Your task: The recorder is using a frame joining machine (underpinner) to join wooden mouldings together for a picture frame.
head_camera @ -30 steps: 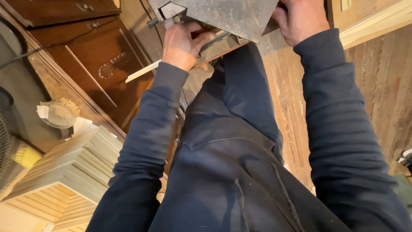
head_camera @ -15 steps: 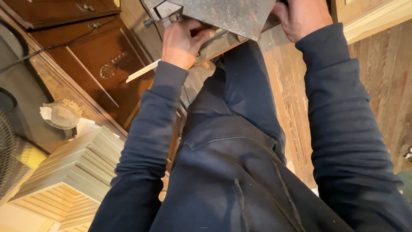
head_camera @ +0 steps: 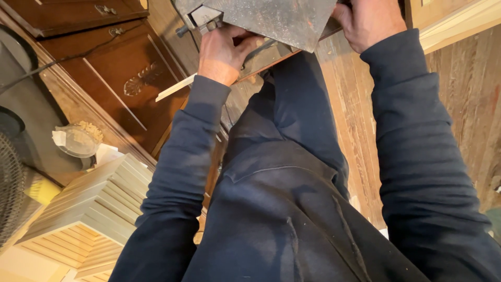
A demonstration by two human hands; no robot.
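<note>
A grey, dusty metal tool base point(head_camera: 271, 18) with a bolt fitting point(head_camera: 201, 18) at its left corner sits at the top of the view. My left hand point(head_camera: 224, 55) grips beneath its left end, fingers curled around a part under the plate. At the right end, my right hand point(head_camera: 368, 21) is clamped on the tool's edge. Both arms wear dark navy sleeves, and my dark trousers point(head_camera: 292, 172) fill the middle below. What the tool rests on is hidden.
A dark wooden cabinet with drawers point(head_camera: 120, 78) stands at the left. White louvred shutters point(head_camera: 88, 209) lie stacked at lower left beside a clear lidded container point(head_camera: 78, 140) and a black fan point(head_camera: 13, 188). Wood plank floor point(head_camera: 469, 104) runs at right.
The view has shifted slightly; both hands stay gripped on the tool, which sits a little higher in the picture. My left fingers have curled a bit tighter under it.
</note>
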